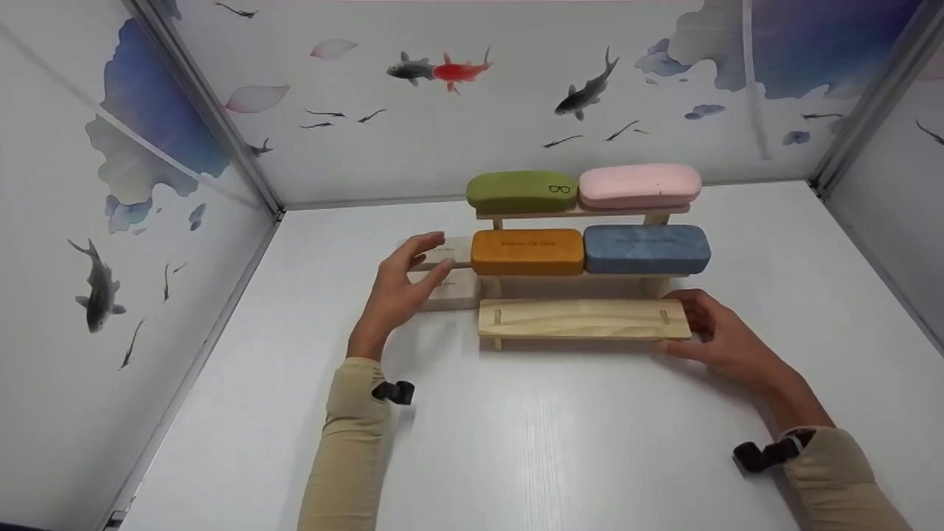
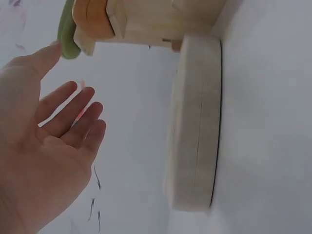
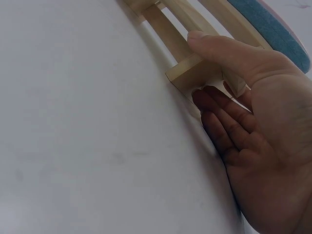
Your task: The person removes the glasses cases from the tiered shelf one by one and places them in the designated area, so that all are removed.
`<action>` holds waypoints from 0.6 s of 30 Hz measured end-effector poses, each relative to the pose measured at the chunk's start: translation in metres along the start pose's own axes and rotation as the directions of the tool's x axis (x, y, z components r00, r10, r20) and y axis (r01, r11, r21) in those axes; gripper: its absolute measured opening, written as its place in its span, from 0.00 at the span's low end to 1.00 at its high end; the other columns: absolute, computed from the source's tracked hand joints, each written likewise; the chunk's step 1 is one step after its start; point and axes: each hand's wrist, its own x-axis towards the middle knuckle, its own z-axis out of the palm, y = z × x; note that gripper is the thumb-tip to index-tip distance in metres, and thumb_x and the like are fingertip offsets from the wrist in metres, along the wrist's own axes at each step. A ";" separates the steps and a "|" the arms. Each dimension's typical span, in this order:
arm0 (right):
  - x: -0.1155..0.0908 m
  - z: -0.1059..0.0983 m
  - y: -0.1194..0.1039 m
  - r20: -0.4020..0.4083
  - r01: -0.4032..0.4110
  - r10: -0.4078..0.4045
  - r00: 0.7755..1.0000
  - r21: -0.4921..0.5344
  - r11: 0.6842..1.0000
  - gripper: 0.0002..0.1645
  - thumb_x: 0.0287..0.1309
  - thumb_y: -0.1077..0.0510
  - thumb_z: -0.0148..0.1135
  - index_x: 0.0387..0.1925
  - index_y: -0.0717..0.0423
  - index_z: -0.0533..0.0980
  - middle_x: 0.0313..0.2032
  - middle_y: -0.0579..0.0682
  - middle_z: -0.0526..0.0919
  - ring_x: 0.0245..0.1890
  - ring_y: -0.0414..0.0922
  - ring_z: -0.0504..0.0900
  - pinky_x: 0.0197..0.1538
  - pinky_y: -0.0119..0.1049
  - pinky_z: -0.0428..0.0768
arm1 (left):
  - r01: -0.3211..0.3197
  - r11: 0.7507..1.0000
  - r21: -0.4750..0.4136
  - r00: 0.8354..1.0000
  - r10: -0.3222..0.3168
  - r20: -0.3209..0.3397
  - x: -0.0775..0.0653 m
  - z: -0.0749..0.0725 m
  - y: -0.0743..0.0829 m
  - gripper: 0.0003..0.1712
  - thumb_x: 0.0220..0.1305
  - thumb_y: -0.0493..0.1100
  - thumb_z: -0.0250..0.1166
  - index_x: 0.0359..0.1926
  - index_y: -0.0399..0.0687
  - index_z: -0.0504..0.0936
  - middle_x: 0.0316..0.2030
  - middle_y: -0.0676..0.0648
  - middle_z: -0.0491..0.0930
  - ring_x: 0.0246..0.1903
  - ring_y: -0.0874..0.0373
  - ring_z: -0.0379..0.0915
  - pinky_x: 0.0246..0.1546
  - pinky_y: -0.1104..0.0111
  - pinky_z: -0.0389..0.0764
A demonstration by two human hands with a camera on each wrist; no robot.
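Note:
My right hand (image 1: pixel 726 343) grips the right end of a three-tiered wooden stand (image 1: pixel 582 321), its thumb in front of the lowest shelf and its other fingers at the end and behind. Left of the stand, my left hand (image 1: pixel 394 291) hovers with spread, loosely bent fingers beside two off-white glasses cases. One off-white case (image 1: pixel 453 293) lies on the table in front of the other off-white case (image 1: pixel 459 249). In the left wrist view the palm is bare and apart from the near off-white case (image 2: pixel 197 126).
An orange case (image 1: pixel 527 252) and a blue case (image 1: pixel 647 249) sit on the middle shelf. A green case (image 1: pixel 520 192) and a pink case (image 1: pixel 640 186) sit on the top one. White panels (image 1: pixel 516 133) with painted fish stand around the white table (image 1: pixel 531 442).

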 end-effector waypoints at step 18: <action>0.000 0.000 -0.002 -0.004 -0.009 0.009 1.000 -0.027 1.000 0.45 0.64 0.53 0.80 0.75 0.51 0.66 0.61 0.52 0.78 0.50 0.41 0.82 0.51 0.23 0.79 | -0.012 0.989 -0.149 0.997 0.023 0.075 0.015 0.039 0.028 0.47 0.68 0.58 0.77 0.81 0.52 0.67 0.78 0.50 0.71 0.76 0.55 0.70 0.77 0.60 0.75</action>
